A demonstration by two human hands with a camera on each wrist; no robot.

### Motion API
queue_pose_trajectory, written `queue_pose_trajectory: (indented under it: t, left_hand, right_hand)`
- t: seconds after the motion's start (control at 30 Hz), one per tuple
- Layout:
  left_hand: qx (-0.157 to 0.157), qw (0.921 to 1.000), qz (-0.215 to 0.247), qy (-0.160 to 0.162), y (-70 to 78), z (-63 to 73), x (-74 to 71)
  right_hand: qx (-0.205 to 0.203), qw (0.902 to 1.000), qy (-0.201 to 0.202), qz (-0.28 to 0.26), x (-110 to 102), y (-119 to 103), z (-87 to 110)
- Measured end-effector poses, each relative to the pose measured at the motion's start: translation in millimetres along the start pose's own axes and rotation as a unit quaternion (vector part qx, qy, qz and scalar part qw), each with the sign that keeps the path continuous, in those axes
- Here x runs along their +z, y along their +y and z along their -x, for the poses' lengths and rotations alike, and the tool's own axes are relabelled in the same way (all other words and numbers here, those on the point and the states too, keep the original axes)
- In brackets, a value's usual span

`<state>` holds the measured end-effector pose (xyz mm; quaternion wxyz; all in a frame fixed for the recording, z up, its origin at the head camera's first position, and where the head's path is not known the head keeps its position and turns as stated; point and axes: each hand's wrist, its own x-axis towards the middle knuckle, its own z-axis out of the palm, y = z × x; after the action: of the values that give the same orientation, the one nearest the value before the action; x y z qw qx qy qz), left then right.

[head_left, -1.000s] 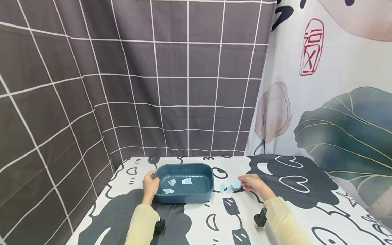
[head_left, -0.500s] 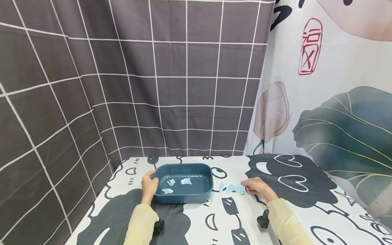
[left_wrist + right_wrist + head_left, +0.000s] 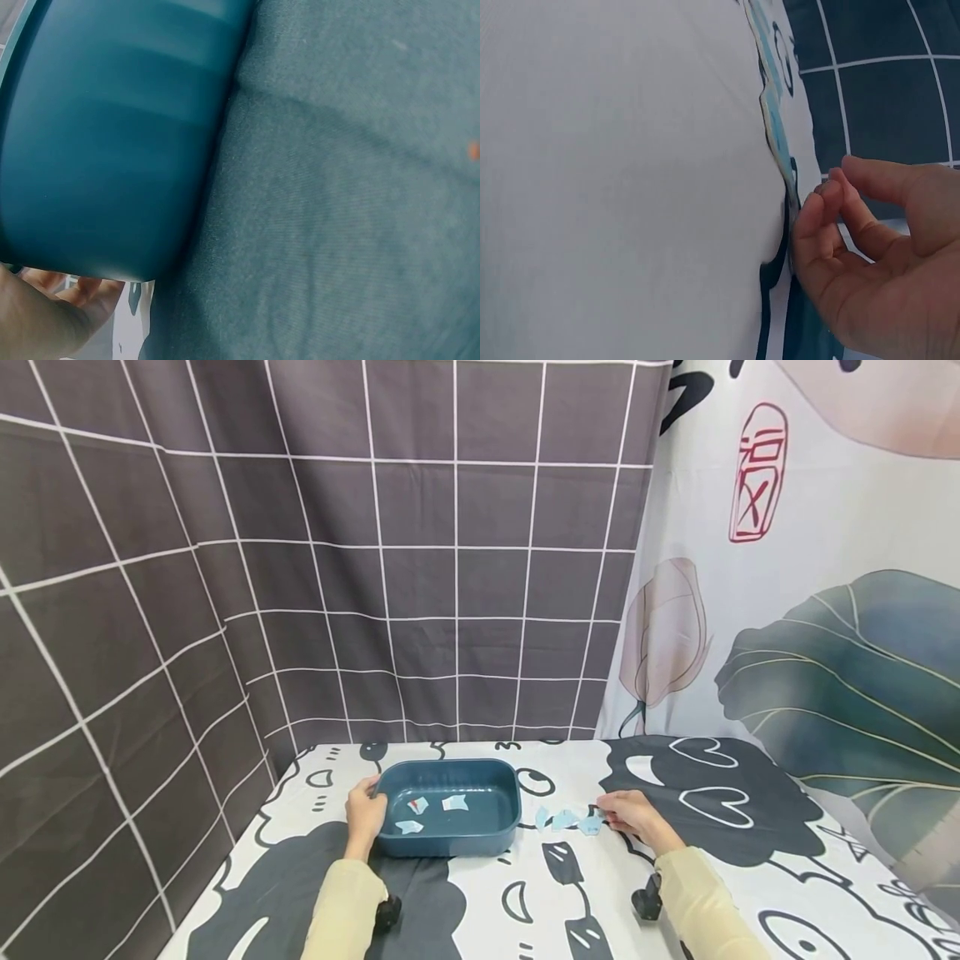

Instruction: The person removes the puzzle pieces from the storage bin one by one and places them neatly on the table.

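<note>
A dark teal rectangular dish (image 3: 491, 814) stands on the table, and my left hand (image 3: 365, 818) grips its left end. Seen from the left wrist, the fingers (image 3: 75, 289) curl at the dish's end wall. Inside it lie three light blue puzzle pieces (image 3: 454, 802), one with a red mark. To the right of the dish, three more light blue pieces (image 3: 564, 819) form a row on the cloth. My right hand (image 3: 632, 817) is beside the rightmost piece (image 3: 590, 825). In the right wrist view its fingers (image 3: 885, 176) are loosely bent, thumb and index close together, holding nothing.
A black and white cartoon-print cloth (image 3: 495, 918) covers the table. Behind hangs a dark grey curtain (image 3: 420, 585) with white grid lines, and a white floral curtain (image 3: 825, 510) is at the right. A small black device (image 3: 647, 900) sits at the right wrist.
My right hand has set a light blue puzzle piece down at the right end of the row, let go and drawn slightly right. My left hand and the dish have stayed in place.
</note>
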<state>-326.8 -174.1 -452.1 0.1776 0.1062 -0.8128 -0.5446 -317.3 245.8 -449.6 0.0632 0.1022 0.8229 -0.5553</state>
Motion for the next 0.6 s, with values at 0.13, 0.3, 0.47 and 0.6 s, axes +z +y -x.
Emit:
queue_pose_trajectory:
  t: [0.13, 0.3, 0.47, 0.6]
  left_hand:
    - [0.013, 0.9998, -0.002, 0.013, 2.1, 3.4, 0.3]
    - [0.008, 0.9998, -0.011, 0.012, 4.3, 3.9, -0.5]
    - [-0.006, 0.9998, -0.017, -0.001, 6.5, 2.9, 0.6]
    - [-0.01, 0.9998, -0.014, 0.003, 4.3, 1.9, 2.0]
  right_hand:
    - [-0.011, 0.9999, 0.0, 0.002, 7.8, -10.6, -0.8]
    - [-0.039, 0.9988, -0.025, -0.015, 26.8, -31.7, -2.7]
    - [-0.085, 0.9935, -0.049, -0.058, 48.9, -54.8, -0.1]
    - [-0.115, 0.9832, -0.088, -0.111, 74.9, -74.3, 1.6]
